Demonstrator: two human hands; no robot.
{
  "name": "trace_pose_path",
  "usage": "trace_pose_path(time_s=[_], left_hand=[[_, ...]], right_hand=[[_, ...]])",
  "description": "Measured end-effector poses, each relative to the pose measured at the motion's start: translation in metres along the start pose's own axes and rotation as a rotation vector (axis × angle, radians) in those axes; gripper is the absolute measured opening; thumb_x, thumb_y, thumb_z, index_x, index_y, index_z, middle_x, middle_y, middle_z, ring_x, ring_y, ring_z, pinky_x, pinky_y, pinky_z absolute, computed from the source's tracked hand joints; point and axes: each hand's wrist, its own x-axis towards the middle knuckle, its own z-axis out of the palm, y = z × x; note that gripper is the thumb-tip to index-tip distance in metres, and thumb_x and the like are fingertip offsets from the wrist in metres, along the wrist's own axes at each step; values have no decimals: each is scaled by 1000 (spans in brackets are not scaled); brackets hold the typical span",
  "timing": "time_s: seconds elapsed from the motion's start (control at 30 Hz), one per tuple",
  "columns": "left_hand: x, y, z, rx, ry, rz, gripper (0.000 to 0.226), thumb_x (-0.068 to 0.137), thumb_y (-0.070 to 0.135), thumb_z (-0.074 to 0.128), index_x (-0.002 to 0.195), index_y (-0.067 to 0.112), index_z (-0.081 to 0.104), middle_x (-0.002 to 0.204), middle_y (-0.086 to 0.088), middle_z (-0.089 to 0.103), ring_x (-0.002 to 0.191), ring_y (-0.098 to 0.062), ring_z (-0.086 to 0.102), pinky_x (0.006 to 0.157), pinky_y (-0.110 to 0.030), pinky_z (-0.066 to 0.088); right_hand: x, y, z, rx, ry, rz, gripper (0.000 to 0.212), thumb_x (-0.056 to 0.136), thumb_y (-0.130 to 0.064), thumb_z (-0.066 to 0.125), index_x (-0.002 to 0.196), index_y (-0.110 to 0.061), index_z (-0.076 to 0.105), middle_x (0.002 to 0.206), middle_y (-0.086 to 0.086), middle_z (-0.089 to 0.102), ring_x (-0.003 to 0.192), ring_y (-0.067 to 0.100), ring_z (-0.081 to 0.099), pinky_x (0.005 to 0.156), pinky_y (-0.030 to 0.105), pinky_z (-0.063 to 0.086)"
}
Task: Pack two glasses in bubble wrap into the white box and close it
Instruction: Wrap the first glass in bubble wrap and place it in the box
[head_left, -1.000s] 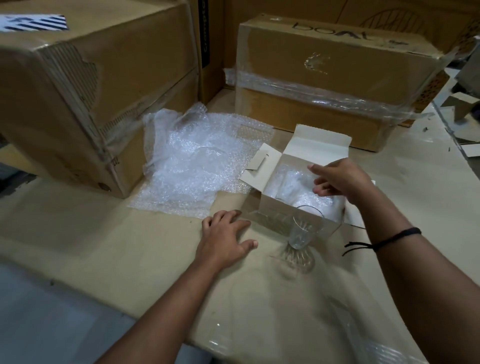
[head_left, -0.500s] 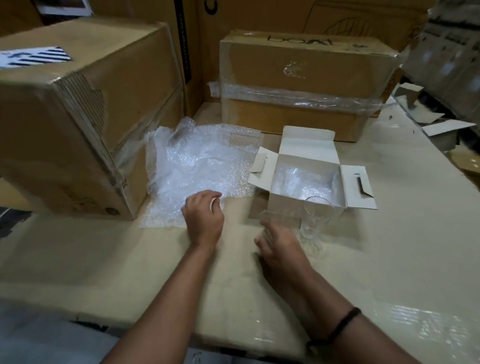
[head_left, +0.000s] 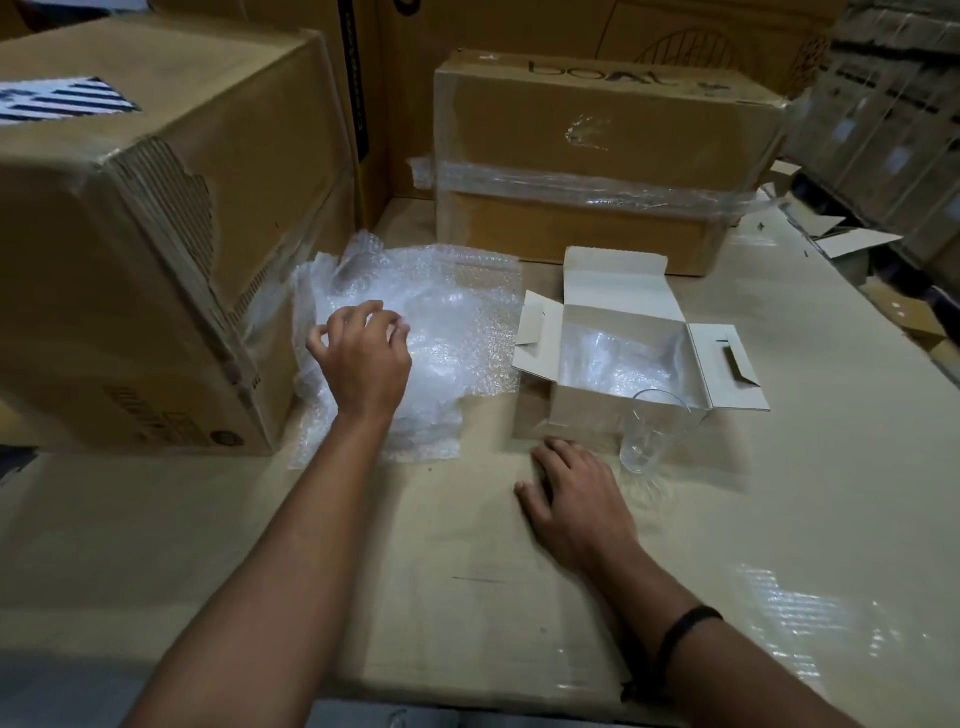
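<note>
The small white box (head_left: 587, 415) stands open on the cardboard surface, its flaps spread out, and a bubble-wrapped bundle (head_left: 618, 358) lies inside it. A clear glass (head_left: 654, 436) stands upright just in front of the box's right corner. A pile of bubble wrap sheets (head_left: 452, 332) lies left of the box. My left hand (head_left: 363, 358) is over that pile with fingers curled down onto the top sheet. My right hand (head_left: 576, 504) rests flat on the surface, just left of the glass and apart from it.
A big brown carton (head_left: 145, 234) stands at the left against the bubble wrap. Another taped carton (head_left: 597, 161) sits behind the white box. Flattened white box pieces (head_left: 852, 239) lie at the far right edge of the cardboard-covered table (head_left: 779, 519).
My left hand moved forward from the table edge of the wrap onto the pile. My right hand left the box a second ago and now lies flat beside the glass.
</note>
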Motion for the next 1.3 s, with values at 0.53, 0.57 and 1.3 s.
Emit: trace_pose_path(time_s=[0.53, 0.57, 1.3], left_hand=[[-157, 0, -52, 0, -651, 307, 35, 89, 48, 42, 107, 36, 69, 117, 14, 61, 109, -17, 53, 88, -38, 33], [-156, 0, -53, 3, -673, 300, 35, 92, 48, 42, 114, 36, 67, 124, 11, 58, 114, -17, 49, 91, -38, 32], [-133, 45, -59, -726, -911, -69, 37, 64, 65, 72, 92, 41, 71, 102, 20, 69, 102, -7, 61, 92, -30, 44]], right_hand=[[-16, 0, -7, 228, -13, -57, 40, 74, -24, 53, 112, -13, 60, 109, 4, 64, 102, 27, 59, 90, 33, 43], [-21, -2, -10, 332, -8, -37, 47, 74, -23, 51, 120, -15, 60, 117, 0, 65, 107, 21, 60, 94, 33, 45], [-42, -2, -52, 1338, -160, 279, 32, 86, 21, 51, 85, -10, 46, 80, 11, 63, 67, 18, 64, 69, 33, 59]])
